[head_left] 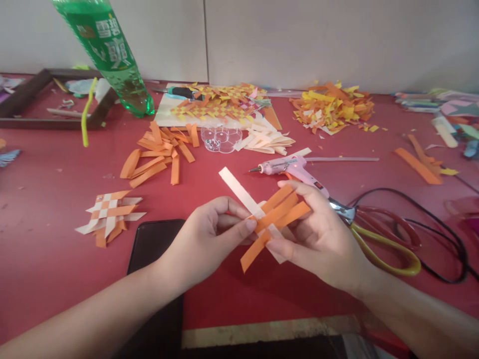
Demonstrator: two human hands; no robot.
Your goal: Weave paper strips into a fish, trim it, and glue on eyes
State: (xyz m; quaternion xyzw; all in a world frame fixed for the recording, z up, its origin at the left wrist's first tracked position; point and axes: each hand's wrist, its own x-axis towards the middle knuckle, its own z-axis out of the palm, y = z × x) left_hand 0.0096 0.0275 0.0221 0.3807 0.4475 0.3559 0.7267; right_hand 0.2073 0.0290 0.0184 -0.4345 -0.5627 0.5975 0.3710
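Observation:
Between my hands is a small weave of orange and cream paper strips point(275, 214), held above the red table. My left hand point(220, 227) pinches its left side between thumb and fingers. On the right side, my right hand point(318, 229) grips the strips, its thumb at the lower edge and its fingers behind. One cream strip point(239, 189) sticks out to the upper left. A woven orange and cream piece point(108, 214) lies on the table at the left. Behind the hands are loose orange strips point(157, 154) and a pile of cream strips point(267, 137).
A pink glue gun point(292, 167) and scissors point(385, 239) with red and yellow handles lie close to my right hand, beside a black cable point(460, 234). A black phone point(153, 244) is under my left forearm. At the back stand a green bottle point(112, 55) and a paper-scrap heap point(333, 107).

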